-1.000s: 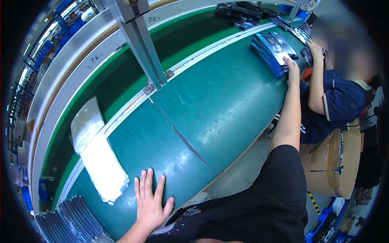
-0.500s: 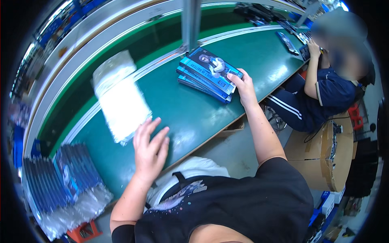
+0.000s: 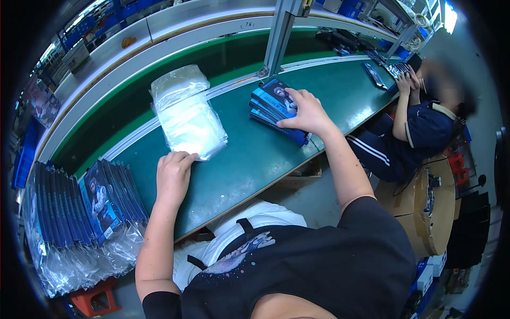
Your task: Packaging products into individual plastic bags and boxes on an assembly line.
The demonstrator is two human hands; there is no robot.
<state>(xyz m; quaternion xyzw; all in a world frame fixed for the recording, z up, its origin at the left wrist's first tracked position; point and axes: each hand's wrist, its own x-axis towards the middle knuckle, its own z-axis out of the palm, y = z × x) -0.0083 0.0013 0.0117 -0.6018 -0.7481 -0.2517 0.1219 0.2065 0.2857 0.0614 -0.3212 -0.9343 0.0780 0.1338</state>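
Lying lengthwise upper-left to lower-right: blue box stack [image 3: 269, 105], right hand [image 3: 311, 113] spread across it; left hand [image 3: 174, 174] at clear bags [image 3: 190, 125], whether either grips indiscernible

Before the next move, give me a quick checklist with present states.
1. Right hand on the box stack: ok.
2. Boxes squared up: not ok, they lie fanned and uneven.
3. Left hand at the near end of the clear bags: ok.
4. One bag separated from the rest: cannot tell.
5. Co-worker's hands away from the stack: ok.
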